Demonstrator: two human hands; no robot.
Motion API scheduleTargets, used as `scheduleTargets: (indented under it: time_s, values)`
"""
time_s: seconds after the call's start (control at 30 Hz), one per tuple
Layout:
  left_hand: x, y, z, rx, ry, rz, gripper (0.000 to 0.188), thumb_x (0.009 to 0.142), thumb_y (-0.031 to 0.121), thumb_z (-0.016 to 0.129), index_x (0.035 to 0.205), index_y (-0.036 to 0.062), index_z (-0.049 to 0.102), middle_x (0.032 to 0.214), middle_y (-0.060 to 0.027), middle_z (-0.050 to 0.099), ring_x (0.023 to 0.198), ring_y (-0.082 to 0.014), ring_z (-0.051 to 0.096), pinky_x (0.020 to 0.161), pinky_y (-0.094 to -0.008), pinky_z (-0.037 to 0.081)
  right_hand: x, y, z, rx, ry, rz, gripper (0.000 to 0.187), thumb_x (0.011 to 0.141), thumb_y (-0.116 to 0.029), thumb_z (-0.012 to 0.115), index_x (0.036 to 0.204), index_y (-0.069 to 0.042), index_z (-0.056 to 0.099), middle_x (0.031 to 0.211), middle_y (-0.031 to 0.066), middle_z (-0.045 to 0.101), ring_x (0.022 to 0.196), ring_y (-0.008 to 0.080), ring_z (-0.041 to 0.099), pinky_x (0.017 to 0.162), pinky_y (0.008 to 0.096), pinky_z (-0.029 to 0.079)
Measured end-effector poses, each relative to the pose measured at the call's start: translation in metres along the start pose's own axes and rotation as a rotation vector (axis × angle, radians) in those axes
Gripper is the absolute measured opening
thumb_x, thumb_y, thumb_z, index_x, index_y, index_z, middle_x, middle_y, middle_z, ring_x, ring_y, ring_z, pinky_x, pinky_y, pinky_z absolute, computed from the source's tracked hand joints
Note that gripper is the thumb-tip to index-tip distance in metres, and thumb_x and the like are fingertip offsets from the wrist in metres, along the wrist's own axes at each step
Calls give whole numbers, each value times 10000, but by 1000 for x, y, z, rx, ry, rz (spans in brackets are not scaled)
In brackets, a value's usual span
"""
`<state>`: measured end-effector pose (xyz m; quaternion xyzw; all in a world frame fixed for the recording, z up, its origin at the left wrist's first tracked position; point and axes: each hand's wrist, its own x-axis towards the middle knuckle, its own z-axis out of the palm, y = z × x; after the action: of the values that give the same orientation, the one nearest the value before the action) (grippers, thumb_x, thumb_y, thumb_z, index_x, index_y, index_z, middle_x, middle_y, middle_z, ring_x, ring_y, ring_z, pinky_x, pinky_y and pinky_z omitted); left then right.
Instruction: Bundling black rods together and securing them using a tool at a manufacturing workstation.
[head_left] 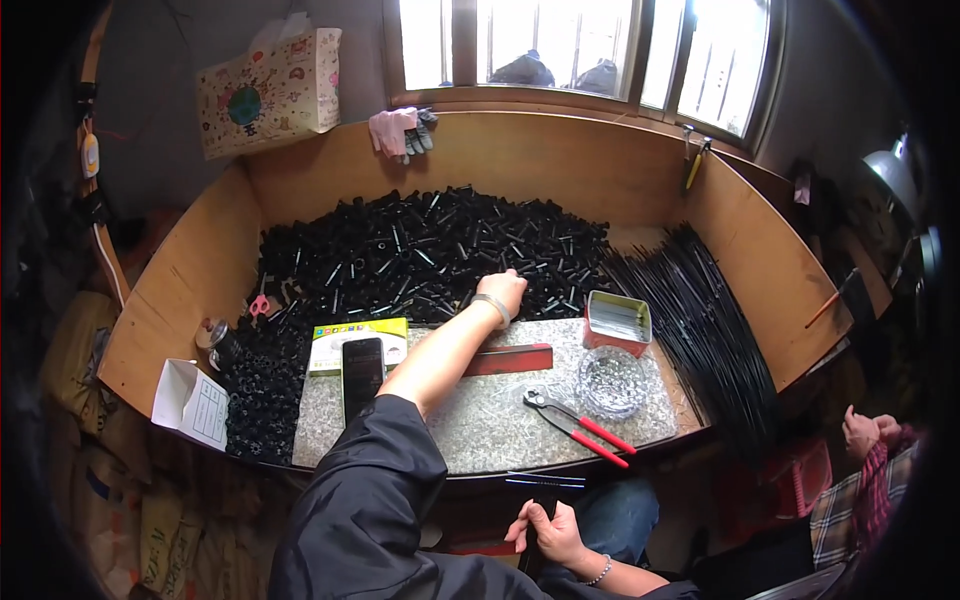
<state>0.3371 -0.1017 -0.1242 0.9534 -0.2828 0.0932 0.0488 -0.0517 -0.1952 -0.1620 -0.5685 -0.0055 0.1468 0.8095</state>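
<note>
Two bare hands in view. Our left hand (505, 291) is at the pile of black parts (400, 240) just behind the granite-look slab (460, 440); those are what we're working on. Left fingers are partly hidden by the hand and parts, so we can't tell whether they're holding one. Our right hand (556, 536) is in front of the slab, fingers loosely curled, near some thin strips (545, 482); can't tell whether it grips them.

Step looks like picking from the pile. To do it well, we should pinch one piece by its body, free it from its neighbours before lifting, and take from the slab-side edge so less tumbles. Worth clearing the red bar (515, 360) with our forearm.

Counts:
- 1 pliers (605, 434), red handles, on the slab
- 1 red bar, on the slab
- 1 glass bowl (612, 412), clear bits inside, slab's right side
- 1 tin (610, 344), slab's back-right corner
- 1 phone (363, 373), slab's left side
- 1 white carton (205, 408), left of the slab
- Black rods (700, 320), right of the slab: many, overlapping, we can't count
- Pile parts: same, too many to count
</note>
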Motion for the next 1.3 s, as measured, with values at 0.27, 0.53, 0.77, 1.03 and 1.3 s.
scheduleTargets:
  time_s: [0.27, 0.53, 0.77, 1.03, 1.3]
  values:
    - [-10, -5, -1, 9, 19, 8, 217, 778, 94, 548, 987, 61, 599, 992, -163, 611, 911, -321, 636, 759, -420, 527, -4, 5, 7, 0, 7, -16, 323, 979, -303, 447, 885, 0, 506, 732, 169, 650, 535, 158, 602, 513, 247, 483]
    - [-31, -3, -65, -276, 155, -104, 204, 815, 183, 577, 943, 29, 613, 928, -175, 632, 902, -300, 634, 767, -400, 515, -13, 2, 14, -15, -37, 11, 293, 974, -302, 458, 946, -11, 478, 724, 157, 645, 522, 153, 598, 500, 243, 480]
    - [-101, 36, -188, -1397, 98, 18, 219, 878, 240, 640, 943, 31, 635, 748, -37, 603, 554, -46, 496, 455, -185, 368, -22, 0, 26, -46, -42, -64, 282, 975, -296, 462, 1065, -37, 395, 708, 141, 639, 508, 139, 590, 492, 234, 472]
    - [-204, 71, -268, -1683, 131, 254, 241, 913, 230, 605, 967, -2, 640, 723, -10, 600, 518, -33, 456, 453, -180, 343, -32, 6, 33, -39, -69, -82, 281, 982, -284, 443, 1092, -37, 367, 696, 135, 635, 504, 141, 590, 490, 231, 477]
    - [-317, 70, -97, -2013, -1, -322, 283, 928, 220, 570, 1067, -23, 610, 888, -76, 600, 647, -60, 497, 528, -191, 375, -31, 2, 33, -87, -75, -46, 330, 971, -359, 427, 972, -39, 347, 673, 156, 623, 476, 162, 582, 466, 242, 482]
